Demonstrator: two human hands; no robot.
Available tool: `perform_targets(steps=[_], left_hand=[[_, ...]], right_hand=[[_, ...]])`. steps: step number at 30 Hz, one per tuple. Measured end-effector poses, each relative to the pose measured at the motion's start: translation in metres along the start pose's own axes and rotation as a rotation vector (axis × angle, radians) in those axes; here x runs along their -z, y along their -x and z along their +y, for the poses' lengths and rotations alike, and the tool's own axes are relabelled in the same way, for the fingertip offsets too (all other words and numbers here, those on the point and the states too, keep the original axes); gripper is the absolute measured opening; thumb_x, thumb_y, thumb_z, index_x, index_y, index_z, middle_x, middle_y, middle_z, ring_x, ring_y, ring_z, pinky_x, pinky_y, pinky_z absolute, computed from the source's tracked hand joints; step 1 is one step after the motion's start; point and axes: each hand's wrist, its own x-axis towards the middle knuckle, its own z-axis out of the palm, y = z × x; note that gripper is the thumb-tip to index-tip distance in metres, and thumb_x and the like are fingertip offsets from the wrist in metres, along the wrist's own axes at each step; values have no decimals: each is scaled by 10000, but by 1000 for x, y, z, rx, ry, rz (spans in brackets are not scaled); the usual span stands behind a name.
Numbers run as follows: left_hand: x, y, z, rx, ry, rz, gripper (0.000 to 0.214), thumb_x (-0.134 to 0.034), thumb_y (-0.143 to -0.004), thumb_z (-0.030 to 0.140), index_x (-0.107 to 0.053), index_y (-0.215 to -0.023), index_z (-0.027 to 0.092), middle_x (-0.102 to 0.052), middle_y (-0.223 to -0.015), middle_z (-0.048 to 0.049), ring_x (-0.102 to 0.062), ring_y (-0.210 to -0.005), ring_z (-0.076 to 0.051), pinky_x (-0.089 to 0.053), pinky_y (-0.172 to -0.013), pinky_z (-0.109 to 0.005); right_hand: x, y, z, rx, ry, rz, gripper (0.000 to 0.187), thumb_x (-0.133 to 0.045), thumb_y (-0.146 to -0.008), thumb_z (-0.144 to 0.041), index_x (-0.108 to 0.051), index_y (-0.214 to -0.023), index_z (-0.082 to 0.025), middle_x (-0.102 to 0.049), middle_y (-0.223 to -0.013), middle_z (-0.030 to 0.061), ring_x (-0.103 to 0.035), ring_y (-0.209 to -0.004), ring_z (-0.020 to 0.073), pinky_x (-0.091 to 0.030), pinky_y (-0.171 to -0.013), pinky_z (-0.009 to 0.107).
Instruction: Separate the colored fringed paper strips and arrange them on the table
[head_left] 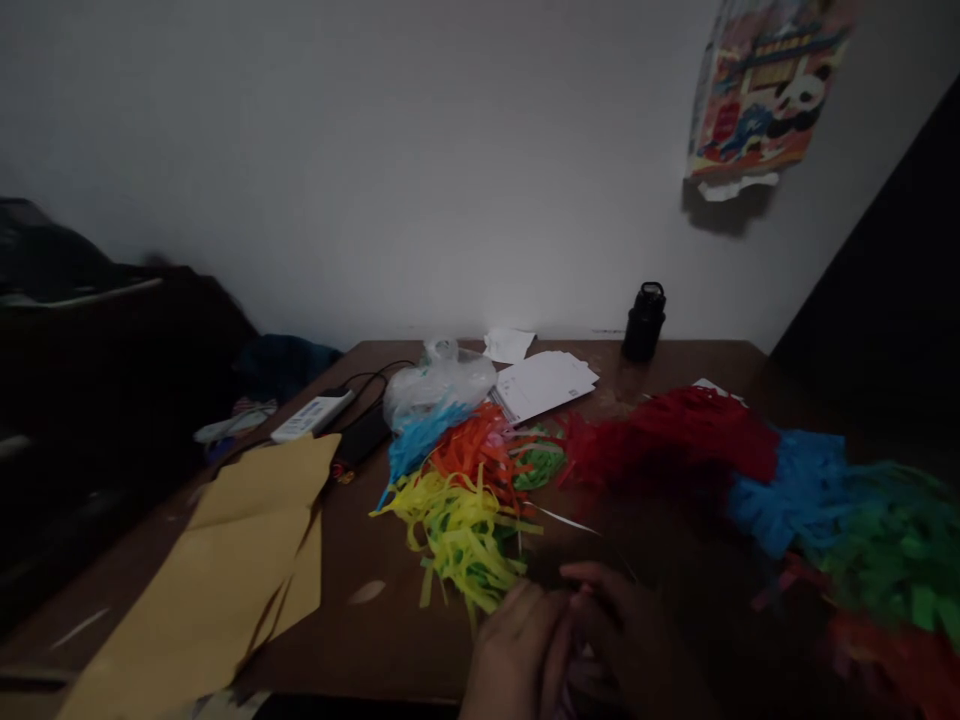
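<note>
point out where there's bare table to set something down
Front left: bare table between the tan paper and the left hand, apart from a small pale oval. Back: a smaller patch between the white cards and black bottle. Crowded: the middle, with plastic bag and yellow strips, and the right, under red strips, blue strips and green strips.

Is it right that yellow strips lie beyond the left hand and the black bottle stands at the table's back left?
No: the head view shows the bottle at the back right of the table. Yellow strips do lie beyond the left hand.
</note>
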Motion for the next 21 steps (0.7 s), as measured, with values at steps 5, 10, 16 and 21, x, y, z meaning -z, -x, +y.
perform_targets(steps=[5, 10, 16, 21], left_hand=[[-19, 12, -20, -104, -58, -85, 183, -517, -922, 215, -699, -936, 227, -679, -738, -86, -618, -694, -212, -477, -641, -268], [-49, 21, -40, -111, -32, -145, 162, -540, -939, 285, -702, -940, 278, -691, -776, -26, -624, -708, -161, -491, -657, -208], [7, -52, -16, -190, -162, -223, 270, -534, -915, 181, -623, -1169, 201, -670, -1089, -77, -601, -1021, -183, -478, -884, -251], [25, -144, -23, -134, -581, -534, 152, -554, -900, 120, -686, -966, 156, -672, -989, -97, -627, -934, -209, -506, -843, -322]], right_hand=[[0, -10, 13, 242, 271, 159, 294, -456, -934, -358, -625, -741, -214, -652, -693, 18, -649, -650, 159, -516, -624, 236], [32, -26, 21, 204, 117, 367, 356, -494, -892, -473, -687, -783, -194, -690, -678, 14, -629, -574, 123, -529, -514, 185], [56, -35, 20, -29, -267, 558, 383, -610, -797, -575, -659, -830, -197, -539, -510, -45, -481, -393, 110, -396, -351, 195], [42, -42, 38, -64, -189, 516, 446, -651, -744, -618, -680, -859, -189, -696, -771, 53, -648, -648, 188, -521, -548, 249]])
